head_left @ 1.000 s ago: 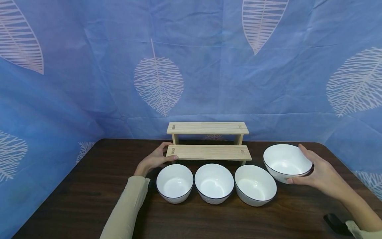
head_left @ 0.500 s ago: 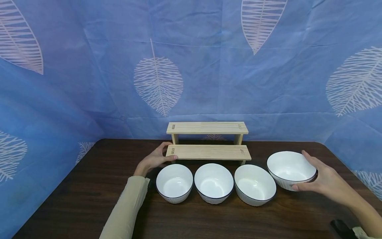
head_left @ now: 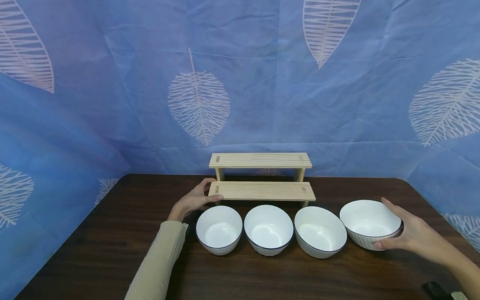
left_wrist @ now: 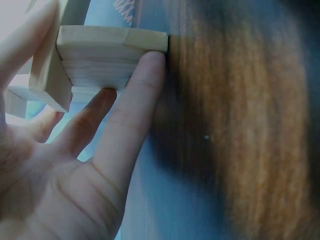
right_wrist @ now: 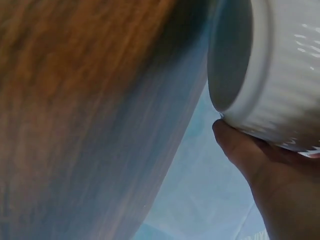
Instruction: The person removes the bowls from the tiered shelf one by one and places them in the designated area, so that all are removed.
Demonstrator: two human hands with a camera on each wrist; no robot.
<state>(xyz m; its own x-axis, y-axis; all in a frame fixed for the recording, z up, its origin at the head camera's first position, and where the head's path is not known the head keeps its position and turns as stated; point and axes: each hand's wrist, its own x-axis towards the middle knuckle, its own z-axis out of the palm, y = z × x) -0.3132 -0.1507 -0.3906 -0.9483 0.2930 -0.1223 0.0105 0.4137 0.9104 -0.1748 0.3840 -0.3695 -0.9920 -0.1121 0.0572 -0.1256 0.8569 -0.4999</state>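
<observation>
My left hand (head_left: pixel 193 199) grips the left end of a two-tier wooden rack (head_left: pixel 262 191), thumb at the front of the lower board and fingers behind. In the left wrist view, fingertips press the rack's pale end panel (left_wrist: pixel 100 55). At the far right, my right hand (head_left: pixel 414 233) holds a white, dark-rimmed bowl (head_left: pixel 369 218) by its side, thumb in front and fingers behind. The right wrist view shows the thumb near the base of this ribbed bowl (right_wrist: pixel 295 70), close over the table.
Three similar white bowls stand in a row before the rack: a left bowl (head_left: pixel 219 228), a middle bowl (head_left: pixel 268 228) and a right bowl (head_left: pixel 320 230). Behind the dark wooden table (head_left: pixel 112 241) hangs a blue leaf-patterned cloth (head_left: pixel 255 104).
My right hand has brought its bowl toward me and slightly right, level with the row's right end. The left hand, the rack and the other three bowls have stayed put.
</observation>
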